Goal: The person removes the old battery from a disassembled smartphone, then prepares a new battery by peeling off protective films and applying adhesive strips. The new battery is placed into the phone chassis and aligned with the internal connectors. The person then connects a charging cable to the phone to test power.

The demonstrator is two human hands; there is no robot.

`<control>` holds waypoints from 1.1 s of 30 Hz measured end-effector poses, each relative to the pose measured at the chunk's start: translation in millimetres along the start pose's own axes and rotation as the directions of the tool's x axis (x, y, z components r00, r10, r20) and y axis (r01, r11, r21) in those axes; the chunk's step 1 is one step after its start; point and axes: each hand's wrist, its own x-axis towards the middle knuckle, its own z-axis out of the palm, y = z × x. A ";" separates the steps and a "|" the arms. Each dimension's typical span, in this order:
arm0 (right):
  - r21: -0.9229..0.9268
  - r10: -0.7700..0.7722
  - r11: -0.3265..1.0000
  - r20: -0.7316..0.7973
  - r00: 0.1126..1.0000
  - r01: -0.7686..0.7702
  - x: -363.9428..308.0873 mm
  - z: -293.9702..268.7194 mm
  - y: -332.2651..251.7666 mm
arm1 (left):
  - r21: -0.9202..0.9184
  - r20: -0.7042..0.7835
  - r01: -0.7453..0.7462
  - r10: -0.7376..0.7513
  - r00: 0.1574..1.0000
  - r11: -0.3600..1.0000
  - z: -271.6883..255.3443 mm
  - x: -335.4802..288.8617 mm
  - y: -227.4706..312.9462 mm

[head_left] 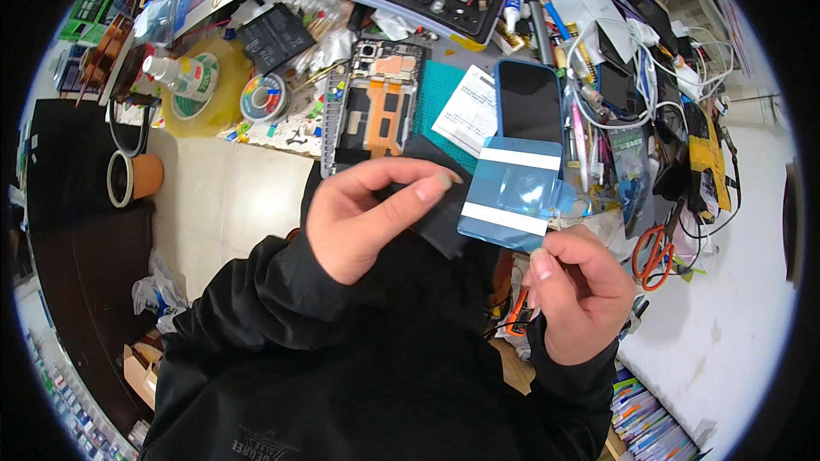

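Note:
Between the thumb and fingers of my right hand [585, 290] is the lower corner of a blue film sheet [504, 220] with two white strips across it. The sheet is held up in front of a dark-screened phone in a blue case [530, 102], overlapping its lower end. My left hand [371, 213] is closed in a pinch, thumb against index finger, to the left of the film. Behind its fingertips is a thin black sheet [444, 226]; whether the pinch grips it I cannot tell. An opened phone with bare inner parts [380, 107] lies beyond my left hand.
A green mat [440, 90] and a printed white paper [470, 111] lie beside the phones. Further left are a solder spool [263, 98] and a white bottle [179, 77]. White cables [653, 111] tangle at right, above orange-handled scissors [653, 258]. Phone parts crowd the back.

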 end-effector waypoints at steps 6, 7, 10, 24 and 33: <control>-0.285 -0.176 0.945 -0.026 0.984 0.161 7.1 -8.1 -5.6 | 0.770 0.240 -0.515 0.576 0.781 0.377 8.9 1.4 24.5; -0.362 -0.207 0.911 0.010 0.978 0.196 9.0 -9.2 -7.6 | 0.779 0.280 -0.517 0.541 0.793 0.354 13.8 -2.0 27.5; -0.456 -0.255 0.852 0.063 0.965 0.255 12.8 -6.5 -11.1 | 0.768 0.379 -0.551 0.461 0.802 0.327 28.6 -5.5 29.7; -0.452 -0.210 0.863 0.088 0.974 0.227 17.5 0.0 -3.4 | 0.701 0.436 -0.585 0.405 0.804 0.407 42.7 -5.0 21.3; -0.534 -0.217 0.813 0.089 0.972 0.231 17.0 2.0 -5.0 | 0.699 0.445 -0.590 0.399 0.802 0.405 40.0 -1.5 19.1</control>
